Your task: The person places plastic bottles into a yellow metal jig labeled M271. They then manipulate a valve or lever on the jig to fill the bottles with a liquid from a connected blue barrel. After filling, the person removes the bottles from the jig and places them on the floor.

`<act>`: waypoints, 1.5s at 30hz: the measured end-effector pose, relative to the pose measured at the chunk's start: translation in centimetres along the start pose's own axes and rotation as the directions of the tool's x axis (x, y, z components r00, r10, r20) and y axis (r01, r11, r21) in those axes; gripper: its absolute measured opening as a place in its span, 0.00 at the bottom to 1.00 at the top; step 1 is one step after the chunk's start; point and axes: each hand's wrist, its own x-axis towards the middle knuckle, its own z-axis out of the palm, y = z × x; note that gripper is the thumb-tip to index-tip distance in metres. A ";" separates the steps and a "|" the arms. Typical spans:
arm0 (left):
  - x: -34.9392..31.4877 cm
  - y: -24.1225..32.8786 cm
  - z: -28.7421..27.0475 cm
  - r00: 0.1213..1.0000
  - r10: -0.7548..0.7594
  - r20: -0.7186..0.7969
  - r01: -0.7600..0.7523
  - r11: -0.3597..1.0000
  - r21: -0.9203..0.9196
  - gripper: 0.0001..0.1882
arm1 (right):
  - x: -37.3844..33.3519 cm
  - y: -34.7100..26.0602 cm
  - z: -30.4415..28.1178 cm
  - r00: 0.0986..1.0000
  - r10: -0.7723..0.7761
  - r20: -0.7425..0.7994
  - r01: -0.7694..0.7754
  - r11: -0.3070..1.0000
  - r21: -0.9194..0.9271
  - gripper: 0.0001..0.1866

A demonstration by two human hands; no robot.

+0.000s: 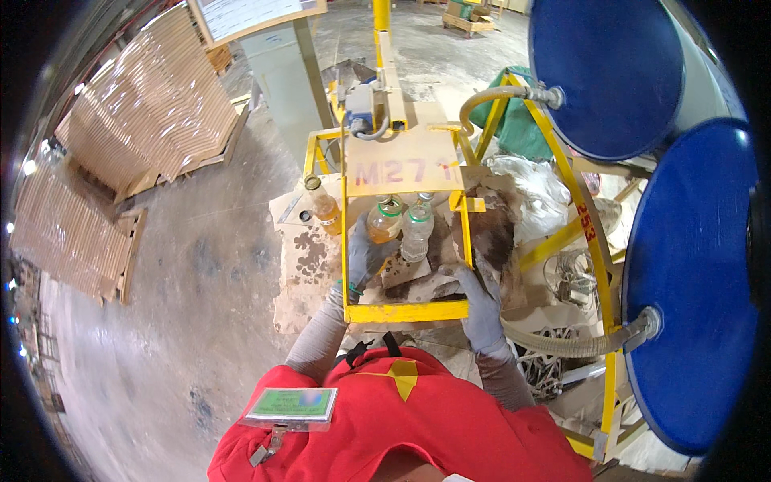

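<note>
My left hand, in a grey glove, is closed around a glass bottle of amber liquid with a green ring at its neck. The left bar of a yellow metal frame passes beside this hand. Touching that bottle on its right is a clear bottle, also with a green ring. To the left, outside the frame, stands another bottle partly filled with amber liquid. My gloved right hand wraps over the frame's right bar near its lower corner, covering that part.
Stained cardboard lies beneath the bottles. Two blue drums with hoses rest on a yellow rack at the right. A grey post stands beyond. Stacked cardboard sits on pallets at the left.
</note>
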 end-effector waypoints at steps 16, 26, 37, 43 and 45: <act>0.2 -2.3 0.3 0.999 0.015 -0.034 -0.013 0.999 0.051 0.36 | 0.0 -3.6 0.4 0.997 0.073 0.025 -0.076 0.983 0.165 0.14; 0.3 -3.3 0.9 0.999 0.007 -0.049 -0.007 1.000 -0.005 0.40 | -0.2 -3.8 -0.2 0.982 0.126 0.137 -0.136 0.989 0.065 0.20; 0.6 -4.7 1.5 0.994 0.006 -0.109 -0.010 0.999 -0.037 0.37 | 0.0 -4.6 1.1 0.996 0.093 0.015 -0.094 0.975 0.199 0.13; 0.6 -1.2 0.2 0.998 -0.007 -0.056 0.005 0.999 -0.033 0.34 | 0.0 -3.7 0.3 0.972 0.221 0.080 -0.235 0.911 0.339 0.15; 0.6 0.5 0.1 1.000 -0.015 -0.022 0.014 0.999 -0.031 0.34 | -0.5 -1.3 0.1 0.985 0.173 0.008 -0.170 0.957 0.236 0.15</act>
